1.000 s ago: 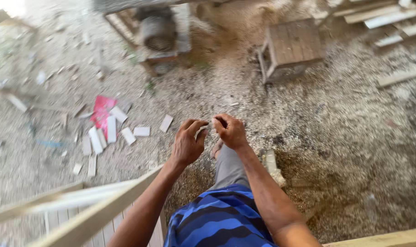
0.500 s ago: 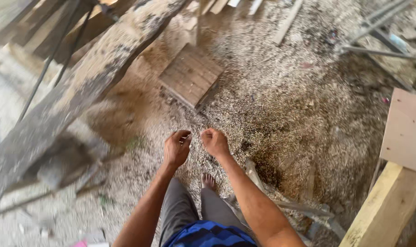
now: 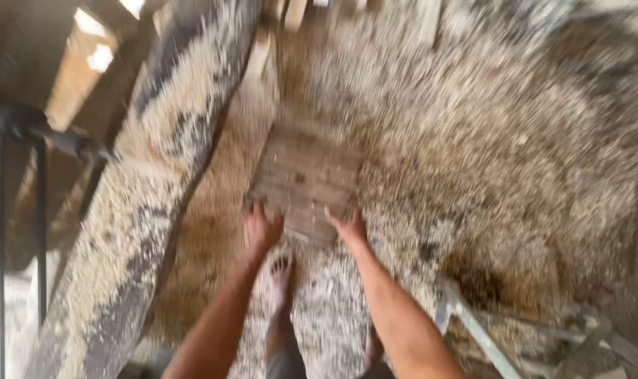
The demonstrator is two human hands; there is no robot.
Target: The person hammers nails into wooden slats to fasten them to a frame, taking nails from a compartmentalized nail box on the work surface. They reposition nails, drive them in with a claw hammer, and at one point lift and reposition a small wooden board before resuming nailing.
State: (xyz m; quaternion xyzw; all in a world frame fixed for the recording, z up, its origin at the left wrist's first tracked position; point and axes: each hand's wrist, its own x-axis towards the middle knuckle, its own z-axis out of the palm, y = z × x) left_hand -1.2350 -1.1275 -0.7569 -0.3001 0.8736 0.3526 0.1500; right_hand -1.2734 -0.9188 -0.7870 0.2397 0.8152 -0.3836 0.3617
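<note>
The picture is blurred by motion. A small low wooden stool [image 3: 305, 179] with a slatted square top stands on the sawdust-covered ground straight ahead. My left hand [image 3: 261, 228] reaches to its near left edge with the fingers spread. My right hand [image 3: 348, 226] reaches to its near right edge, fingers also apart. Both hands are at the stool's rim; whether they touch it I cannot tell. My bare foot [image 3: 280, 277] stands on the sawdust just behind the stool, between my forearms.
A long sawdust-coated beam or machine bed [image 3: 147, 203] runs diagonally along the left. A dark metal frame [image 3: 24, 133] stands at the far left. Grey metal bars [image 3: 473, 330] lie at the lower right. Wooden planks [image 3: 291, 14] lie at the top.
The view has swung and closed in on the stool. My hands, held together in front of me before, have parted and come down to the stool's near edge.
</note>
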